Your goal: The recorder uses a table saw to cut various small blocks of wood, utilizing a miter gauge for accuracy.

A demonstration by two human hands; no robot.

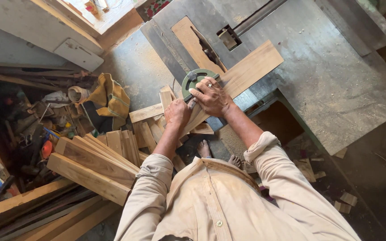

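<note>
From the head camera we saw our right hand [211, 96] pressed flat, fingers spread, on a wooden board [242, 73] and the green gauge [196, 80] on the grey tabletop [327, 76]. Our left hand [177, 111] gripped the board's near end, fingers closed around it. The board's long axis ran away from us, up to the right, next to the saw slot [208, 53].

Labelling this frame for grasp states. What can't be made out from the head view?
- Saw blade: hidden by the long pale wooden board and green round metal gauge.
- Left hand fingers: curled under, grip unclear.
- Right hand palm: covers the gauge's near edge.
- Clutter on the dark shelf: too small, shadowed.
- Grey saw table: cut off at the top edge.
</note>
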